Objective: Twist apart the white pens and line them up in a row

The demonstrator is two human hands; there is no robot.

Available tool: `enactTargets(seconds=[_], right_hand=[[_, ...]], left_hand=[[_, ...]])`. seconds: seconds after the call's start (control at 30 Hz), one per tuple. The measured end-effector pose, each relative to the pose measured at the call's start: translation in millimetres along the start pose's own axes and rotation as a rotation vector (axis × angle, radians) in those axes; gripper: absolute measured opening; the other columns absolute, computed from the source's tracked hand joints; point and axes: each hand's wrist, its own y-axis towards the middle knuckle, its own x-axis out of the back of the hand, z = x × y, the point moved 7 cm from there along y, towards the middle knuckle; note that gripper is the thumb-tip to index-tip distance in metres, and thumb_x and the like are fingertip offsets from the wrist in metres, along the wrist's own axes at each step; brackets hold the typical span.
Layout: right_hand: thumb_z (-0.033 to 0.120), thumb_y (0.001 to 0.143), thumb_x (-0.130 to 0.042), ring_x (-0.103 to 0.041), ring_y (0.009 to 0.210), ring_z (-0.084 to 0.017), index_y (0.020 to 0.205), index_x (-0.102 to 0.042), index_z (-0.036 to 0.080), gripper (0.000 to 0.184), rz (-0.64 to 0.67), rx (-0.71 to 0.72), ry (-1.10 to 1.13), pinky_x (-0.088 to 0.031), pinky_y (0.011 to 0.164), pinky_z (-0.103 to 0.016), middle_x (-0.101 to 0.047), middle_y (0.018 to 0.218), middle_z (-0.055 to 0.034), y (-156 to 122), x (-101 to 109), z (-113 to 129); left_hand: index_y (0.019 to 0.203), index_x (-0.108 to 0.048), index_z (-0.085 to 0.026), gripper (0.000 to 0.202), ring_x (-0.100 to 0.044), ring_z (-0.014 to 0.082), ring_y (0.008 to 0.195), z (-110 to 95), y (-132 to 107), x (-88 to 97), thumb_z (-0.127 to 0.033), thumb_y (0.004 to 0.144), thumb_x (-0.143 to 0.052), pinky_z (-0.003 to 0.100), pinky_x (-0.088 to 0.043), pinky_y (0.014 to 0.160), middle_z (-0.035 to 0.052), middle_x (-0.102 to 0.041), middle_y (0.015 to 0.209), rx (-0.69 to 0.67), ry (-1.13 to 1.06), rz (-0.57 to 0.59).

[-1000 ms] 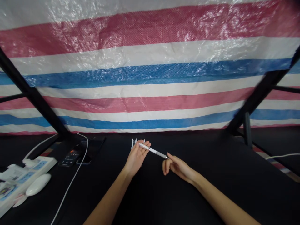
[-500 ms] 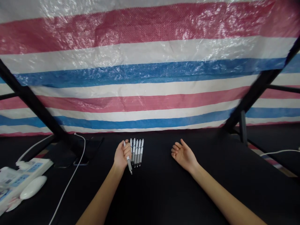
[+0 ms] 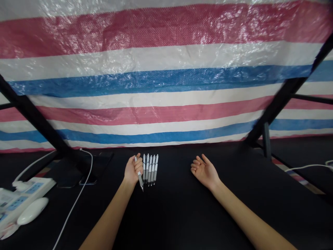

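My left hand [image 3: 132, 171] is closed around a white and grey pen [image 3: 141, 181], whose tip points down and toward me. Just right of that hand, several similar pens [image 3: 150, 170] lie side by side in a row on the black tabletop [image 3: 166, 215], their grey grips nearest me. My right hand [image 3: 205, 172] rests well to the right of the row, palm turned up and inward. Its fingers are loosely curled with the thumb apart, and nothing is in it.
At the left are a white power strip [image 3: 32, 189], a white computer mouse [image 3: 33, 210] and a white cable [image 3: 75, 203]. Dark flat devices [image 3: 69, 177] lie behind the cable. Black frame bars [image 3: 275, 107] slant up at both sides before a striped plastic sheet [image 3: 166, 80].
The view has shifted slightly, moving most things a little leftward. My left hand still holds the pen, now tilted slightly differently. My right hand keeps its pose, and the row of pens is unchanged.
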Motion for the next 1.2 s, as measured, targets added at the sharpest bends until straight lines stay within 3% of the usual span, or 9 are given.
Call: enactTargets(seconds=[0.2,0.67,1.2], right_hand=[[0.033,0.090,-0.041,-0.043,0.046,-0.010,0.069,-0.055,0.018,0.029,0.018,-0.011,-0.001,-0.041,0.046,-0.022,-0.045,0.052,0.0019,0,1,1],[0.030,0.087,-0.047,-0.043,0.046,-0.010,0.071,-0.055,0.019,0.021,0.019,-0.009,0.005,-0.042,0.046,-0.023,-0.044,0.053,0.0031,2,3,0],[0.030,0.087,-0.048,-0.043,0.047,-0.010,0.070,-0.056,0.019,0.022,0.046,-0.011,-0.027,-0.042,0.047,-0.023,-0.044,0.053,0.0028,2,2,0]], left_hand=[[0.077,-0.052,-0.012,0.028,-0.008,0.0029,0.031,1,0,-1.7,-0.021,0.091,-0.030,0.014,-0.002,0.029,-0.0107,-0.011,0.048,0.031,0.013,-0.011],[0.080,-0.055,-0.013,0.026,-0.011,0.0032,0.030,-2,-2,-3.4,-0.019,0.088,-0.031,0.014,-0.001,0.030,-0.0103,-0.012,0.047,-0.046,0.065,-0.017],[0.094,-0.057,-0.012,0.034,-0.021,0.0012,0.027,3,-4,-10.8,-0.030,0.093,-0.028,0.014,-0.011,0.027,-0.0074,-0.036,0.051,0.001,0.265,0.083]])
